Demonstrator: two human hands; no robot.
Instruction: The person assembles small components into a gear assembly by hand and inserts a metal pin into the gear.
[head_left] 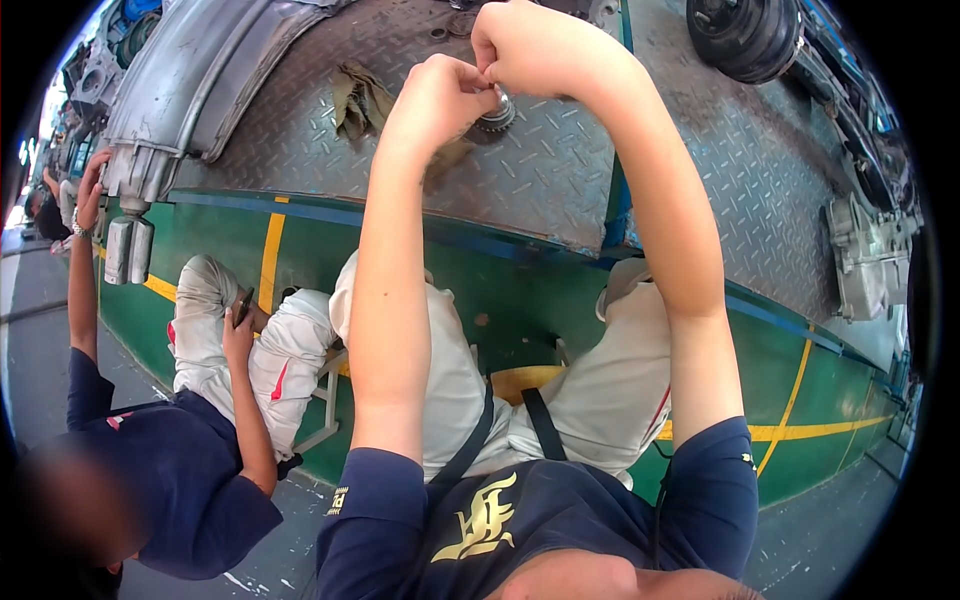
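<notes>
My left hand [445,92] and my right hand [528,50] meet over the metal workbench, fingertips pinched together. What they hold, if anything, is mostly hidden by the fingers and too small to name. Right below the fingertips a small toothed metal gear [497,117] rests on the diamond-plate top [540,170]. A crumpled olive cloth [358,100] lies to the left of my left hand. Ring-like metal parts [460,25] sit behind my hands, partly covered by them.
A large grey gearbox housing [180,80] stands at the left of the bench. Beside me sits a co-worker [190,470], one hand on the housing and a phone [243,306] in the other. On the right are a black drum-shaped part [745,40] and a metal casing [868,255].
</notes>
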